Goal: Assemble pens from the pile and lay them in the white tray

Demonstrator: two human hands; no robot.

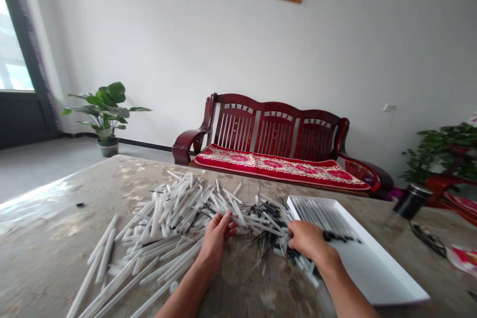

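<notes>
A large heap of white, pen-like plastic tubes (179, 203) spreads over the table. Above its right side is my left hand (216, 238), with thumb and fingers pinched together; a thin pale piece seems to be at the fingertips, too small to make out. My right hand (307, 239) is closed and reaches down at a pile of small black parts (270, 213), some of them pale. Its fingertips are partly hidden, so what they grip does not show. Just beyond it lies a shallow white box (376, 248), with a row of clear tubes with black ends (316, 213) at its far end.
The patterned tabletop (126, 179) carries a black cylinder (413, 201) and a dark cable (428, 238) at the right, near a red-and-white packet (464, 258). Behind stands a red wooden bench (276, 131). A potted plant (108, 114) is at the left.
</notes>
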